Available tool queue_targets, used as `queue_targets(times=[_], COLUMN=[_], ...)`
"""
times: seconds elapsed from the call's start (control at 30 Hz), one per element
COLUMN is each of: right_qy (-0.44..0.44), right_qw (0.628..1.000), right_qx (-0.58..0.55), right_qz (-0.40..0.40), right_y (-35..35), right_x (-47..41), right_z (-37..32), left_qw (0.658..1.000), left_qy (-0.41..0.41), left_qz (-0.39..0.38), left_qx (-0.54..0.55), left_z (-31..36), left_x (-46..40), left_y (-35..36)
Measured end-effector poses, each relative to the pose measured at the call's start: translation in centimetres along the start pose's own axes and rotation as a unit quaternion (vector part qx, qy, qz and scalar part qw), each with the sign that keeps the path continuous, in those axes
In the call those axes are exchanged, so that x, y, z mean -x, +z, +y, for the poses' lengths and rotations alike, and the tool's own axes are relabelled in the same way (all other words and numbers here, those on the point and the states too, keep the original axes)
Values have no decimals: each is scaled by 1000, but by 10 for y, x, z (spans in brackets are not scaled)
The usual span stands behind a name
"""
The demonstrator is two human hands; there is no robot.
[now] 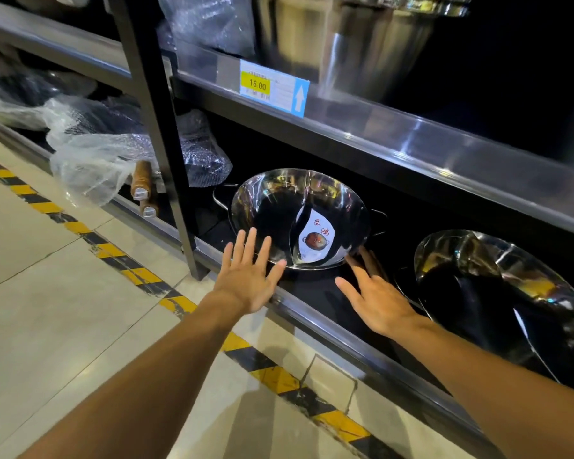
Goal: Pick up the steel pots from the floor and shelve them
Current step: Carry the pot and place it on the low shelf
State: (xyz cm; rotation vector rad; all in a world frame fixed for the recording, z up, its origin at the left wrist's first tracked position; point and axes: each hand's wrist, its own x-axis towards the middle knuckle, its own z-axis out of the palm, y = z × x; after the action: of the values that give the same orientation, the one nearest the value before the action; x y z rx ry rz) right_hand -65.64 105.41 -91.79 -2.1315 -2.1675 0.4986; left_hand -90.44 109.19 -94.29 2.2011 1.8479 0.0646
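Round glossy steel pot (299,220) (shelved).

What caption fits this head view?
Both open hands, left and right, at a steel pot on the bottom shelf.

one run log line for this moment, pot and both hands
steel pot: tilted on bottom shelf | left hand: open, at pot's near rim | right hand: open, fingertips by rim | second pot: shelved to the right

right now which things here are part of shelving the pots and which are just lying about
Job:
steel pot with sticker, on the bottom shelf
second steel pot to its right
left hand and right hand, both open

Lying about:
price tag
plastic wrap
wooden handles
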Motion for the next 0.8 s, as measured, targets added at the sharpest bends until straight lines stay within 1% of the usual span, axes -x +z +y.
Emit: queue_targets(times=[0.07,0.13,0.23,0.37,0.43,0.53,0.6,0.67,0.73,0.8], right_qy=[-22,-44,-46,-34,-41,-66,-86,-88,-82,-81], right_qw=[1000,999,999,999,999,997,996,996,996,996], right_qx=[2,4,-13,-18,-27,-42,-37,-30,-29,-25], right_qz=[16,9,-1,-13,-9,3,7,9,10,12], right_y=[4,10,16,20,21,24,25,24,24,25], right_x=[-5,-7,-13,-29,-36,-36,-34,-32,-31,-32], right_z=[1,1,-3,-6,-6,-2,2,3,3,0], left_qw=[995,989,990,995,997,996,992,985,982,982], left_qy=[58,95,87,49,36,34,50,87,115,118], left_qz=[77,103,110,84,71,78,111,148,150,144], left_qx=[-27,-39,-29,2,8,13,23,23,15,13], left_z=[-5,-12,-18,-16,-14,-13,-12,-10,-11,-15], left_x=[17,29,23,3,-4,-7,-3,4,8,5], left_y=[15,32,36,29,26,26,27,31,37,40])
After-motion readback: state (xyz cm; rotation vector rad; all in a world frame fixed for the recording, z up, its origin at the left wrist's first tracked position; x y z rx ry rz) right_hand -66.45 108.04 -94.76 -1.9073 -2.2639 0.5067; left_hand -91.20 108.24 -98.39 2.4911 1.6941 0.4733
